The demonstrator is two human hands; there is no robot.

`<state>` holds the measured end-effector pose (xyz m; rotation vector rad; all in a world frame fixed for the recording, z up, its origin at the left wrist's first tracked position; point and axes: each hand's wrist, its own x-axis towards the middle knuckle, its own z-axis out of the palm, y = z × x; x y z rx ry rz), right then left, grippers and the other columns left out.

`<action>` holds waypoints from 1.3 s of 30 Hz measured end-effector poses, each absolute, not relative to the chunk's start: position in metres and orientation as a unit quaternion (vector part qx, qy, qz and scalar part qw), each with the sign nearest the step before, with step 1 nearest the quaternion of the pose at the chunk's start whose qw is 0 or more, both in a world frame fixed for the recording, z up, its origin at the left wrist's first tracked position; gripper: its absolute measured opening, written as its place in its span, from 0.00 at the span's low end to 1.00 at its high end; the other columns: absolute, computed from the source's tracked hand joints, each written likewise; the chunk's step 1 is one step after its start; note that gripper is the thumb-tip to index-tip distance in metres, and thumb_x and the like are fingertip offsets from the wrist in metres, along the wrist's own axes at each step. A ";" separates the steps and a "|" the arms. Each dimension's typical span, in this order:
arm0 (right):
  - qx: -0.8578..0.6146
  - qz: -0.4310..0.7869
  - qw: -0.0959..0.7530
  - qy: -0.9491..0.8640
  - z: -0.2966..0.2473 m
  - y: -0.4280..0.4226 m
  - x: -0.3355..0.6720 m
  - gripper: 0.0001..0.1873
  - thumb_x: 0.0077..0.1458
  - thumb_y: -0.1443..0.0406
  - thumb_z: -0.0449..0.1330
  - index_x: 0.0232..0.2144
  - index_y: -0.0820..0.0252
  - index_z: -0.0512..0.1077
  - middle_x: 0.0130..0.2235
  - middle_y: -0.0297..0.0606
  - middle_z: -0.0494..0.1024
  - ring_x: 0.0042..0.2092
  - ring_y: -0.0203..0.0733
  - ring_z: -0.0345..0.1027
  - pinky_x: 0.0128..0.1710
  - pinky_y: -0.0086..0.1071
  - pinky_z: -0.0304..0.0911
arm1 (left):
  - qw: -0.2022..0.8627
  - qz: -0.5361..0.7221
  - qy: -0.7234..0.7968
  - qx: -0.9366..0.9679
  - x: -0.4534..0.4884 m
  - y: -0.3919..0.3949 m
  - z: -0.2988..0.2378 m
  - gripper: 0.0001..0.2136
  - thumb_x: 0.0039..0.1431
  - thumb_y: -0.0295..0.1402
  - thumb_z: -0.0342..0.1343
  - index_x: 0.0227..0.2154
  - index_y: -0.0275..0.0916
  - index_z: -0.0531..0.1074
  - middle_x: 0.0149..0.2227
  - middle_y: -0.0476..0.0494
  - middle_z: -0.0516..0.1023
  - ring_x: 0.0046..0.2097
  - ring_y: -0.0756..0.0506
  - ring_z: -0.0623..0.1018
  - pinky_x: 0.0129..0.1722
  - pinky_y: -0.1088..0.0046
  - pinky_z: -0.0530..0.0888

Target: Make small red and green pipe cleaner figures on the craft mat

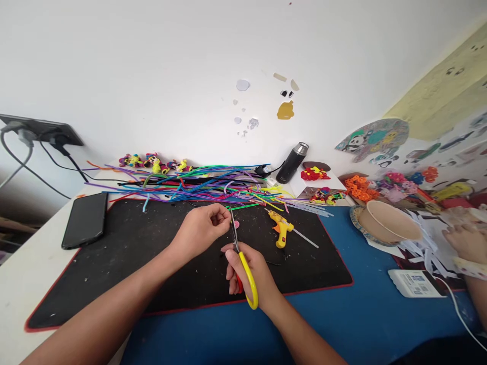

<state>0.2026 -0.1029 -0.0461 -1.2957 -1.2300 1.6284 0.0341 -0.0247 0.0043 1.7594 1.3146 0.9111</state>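
Observation:
My right hand point(249, 274) grips a pair of scissors point(249, 284) with yellow and red handles, blades pointing up and away from me. Close to the blade tips, my left hand point(205, 225) has its thumb and fingers pinched together; whatever is between them is too small to make out. A green pipe cleaner point(243, 206) lies just beyond the scissor tips. Beside the blades a small pink disc point(236, 224) rests on the black mat point(144, 253). Right of my hands lies a yellow glue gun point(281, 228) with a clear glue stick in its back.
Many coloured pipe cleaners point(190, 185) are heaped along the wall. A phone point(85, 220) lies at left. A black thermos point(292, 162) stands behind, with a bowl point(391, 220) and white power bank point(414, 283) at right. Another person's hand point(467, 241) rests at the far right.

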 end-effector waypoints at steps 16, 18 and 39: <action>-0.510 0.613 0.360 -0.485 -0.053 -0.104 0.207 0.25 0.62 0.42 0.60 0.39 0.59 0.72 0.19 0.23 0.67 0.13 0.30 0.60 0.12 0.21 0.55 | 0.418 0.344 0.511 0.668 0.033 -0.021 -0.007 0.07 0.56 0.37 0.59 0.30 0.40 0.77 0.29 0.51 0.79 0.31 0.49 0.74 0.32 0.74 0.69; -0.512 0.613 0.360 -0.482 -0.053 -0.104 0.207 0.25 0.62 0.43 0.60 0.39 0.59 0.71 0.19 0.23 0.67 0.13 0.30 0.59 0.12 0.21 0.55 | 0.414 0.343 0.512 0.670 0.033 -0.020 -0.008 0.07 0.57 0.37 0.59 0.30 0.40 0.77 0.29 0.51 0.79 0.31 0.49 0.74 0.32 0.75 0.69; -0.538 0.585 0.341 -0.501 -0.050 -0.103 0.214 0.23 0.62 0.44 0.60 0.38 0.57 0.73 0.20 0.24 0.66 0.15 0.30 0.59 0.14 0.22 0.55 | 0.377 0.296 0.518 0.709 0.030 -0.021 -0.004 0.09 0.59 0.40 0.58 0.31 0.42 0.78 0.29 0.52 0.81 0.31 0.48 0.74 0.32 0.75 0.67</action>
